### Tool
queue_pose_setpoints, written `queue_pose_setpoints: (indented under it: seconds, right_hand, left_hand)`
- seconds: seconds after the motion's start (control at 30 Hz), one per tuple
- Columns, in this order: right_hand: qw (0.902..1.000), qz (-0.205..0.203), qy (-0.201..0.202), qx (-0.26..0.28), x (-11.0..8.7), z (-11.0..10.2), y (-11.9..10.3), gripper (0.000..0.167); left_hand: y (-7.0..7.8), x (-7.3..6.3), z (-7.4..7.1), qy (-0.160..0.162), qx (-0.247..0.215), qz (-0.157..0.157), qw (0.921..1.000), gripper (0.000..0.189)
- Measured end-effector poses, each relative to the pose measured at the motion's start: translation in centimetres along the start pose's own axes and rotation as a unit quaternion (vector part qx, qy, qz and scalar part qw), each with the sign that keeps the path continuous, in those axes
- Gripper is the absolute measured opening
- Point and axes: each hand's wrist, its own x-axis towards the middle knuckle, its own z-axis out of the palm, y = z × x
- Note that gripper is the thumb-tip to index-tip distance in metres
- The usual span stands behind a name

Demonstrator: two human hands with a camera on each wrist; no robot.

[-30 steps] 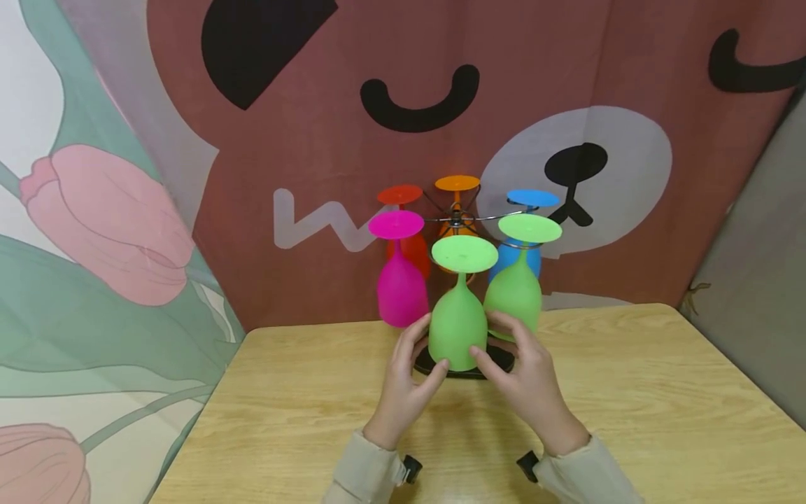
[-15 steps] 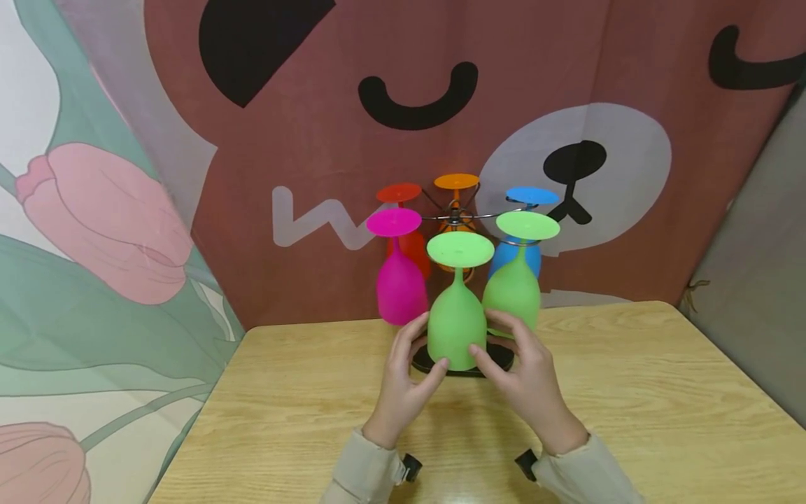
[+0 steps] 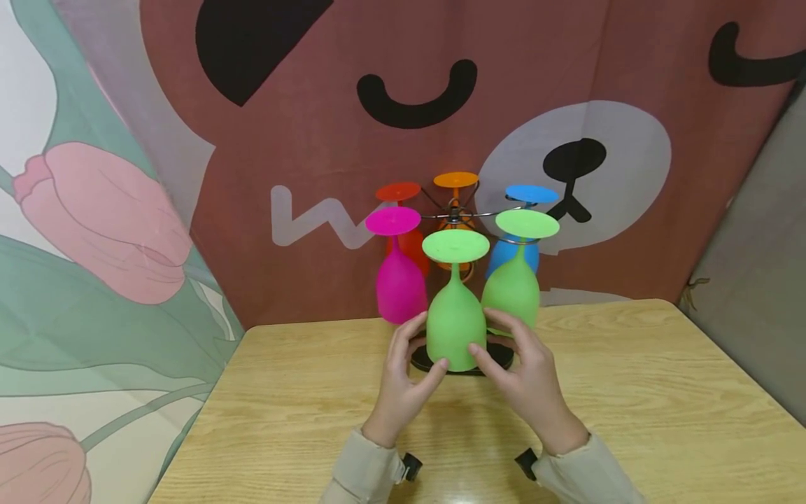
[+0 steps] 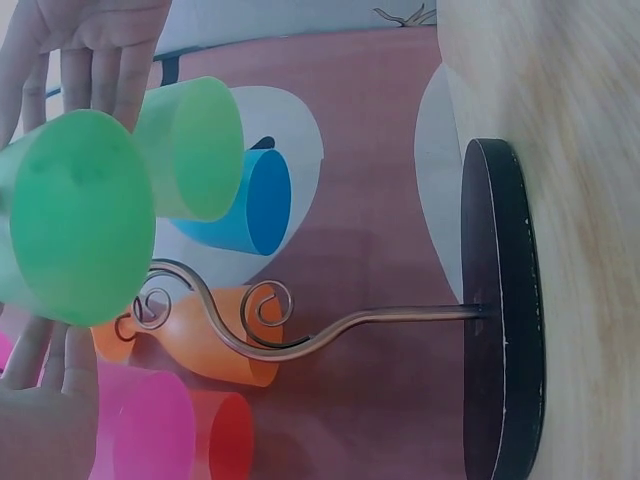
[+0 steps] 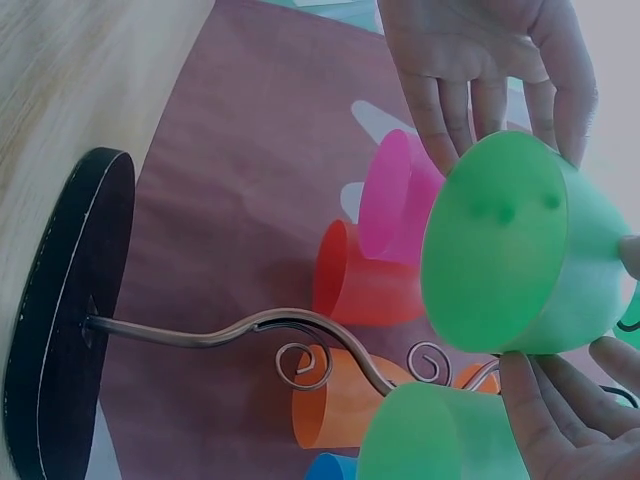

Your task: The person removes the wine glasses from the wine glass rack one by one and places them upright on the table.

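Observation:
A green goblet (image 3: 456, 322) hangs upside down at the front, its foot uppermost and its mouth facing the table. My left hand (image 3: 405, 381) holds its bowl from the left, and my right hand (image 3: 525, 374) from the right, thumbs in front. Both wrist views show the open mouth of the goblet (image 4: 80, 215) between the two hands, well above the black base (image 5: 70, 320). Around a metal rack (image 3: 455, 215) behind hang more inverted goblets: magenta (image 3: 401, 287), red (image 3: 399, 192), orange (image 3: 456, 180), blue (image 3: 532, 194) and a second green goblet (image 3: 513, 290).
The rack's curved metal stem (image 4: 400, 316) rises from the base on the wooden table (image 3: 302, 406). Close behind the table hangs a brown cloth (image 3: 315, 154) with a bear print. A flower-print cloth (image 3: 107, 231) is at the left, a grey surface (image 3: 755, 245) at the right.
The front green goblet's foot has shifted slightly left and up in the head view, while its bowl stays nearly in place. Both hands keep their hold. The whole head view shifts a little.

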Motion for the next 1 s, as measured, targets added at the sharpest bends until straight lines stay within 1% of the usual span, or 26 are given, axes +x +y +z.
queue_pose_setpoints:
  seconds: [0.2, 0.3, 0.37, 0.6, 0.77, 1.0]
  right_hand:
    - [0.9999, -0.015, 0.000, -0.002, 0.16, -0.04, -0.13, 0.070]
    - [0.9999, -0.012, -0.009, 0.000, 0.22, -0.16, -0.27, 0.068]
    - [0.9998, -0.011, -0.017, 0.006, 0.23, -0.24, -0.30, 0.067]
    - [0.9990, -0.012, -0.029, 0.032, 0.13, -0.04, 0.00, 0.068]
    - [0.9988, -0.005, -0.035, 0.035, 0.03, 0.04, 0.09, 0.068]
    - [0.9987, -0.005, -0.035, 0.038, -0.10, 0.26, 0.04, 0.066]
  left_hand:
    - [-0.27, 0.06, -0.07, 0.006, -0.002, 0.017, 0.9998, 0.069]
    - [-0.48, 0.06, -0.04, 0.011, -0.006, 0.031, 0.9994, 0.068]
    - [-0.52, 0.01, -0.01, 0.016, -0.011, 0.033, 0.9993, 0.068]
    - [-0.66, -0.20, 0.02, 0.028, -0.022, 0.024, 0.9991, 0.067]
    - [-0.80, -0.25, 0.05, 0.031, -0.030, 0.021, 0.9988, 0.067]
    - [-0.36, -0.22, 0.05, 0.037, -0.031, 0.004, 0.9988, 0.066]
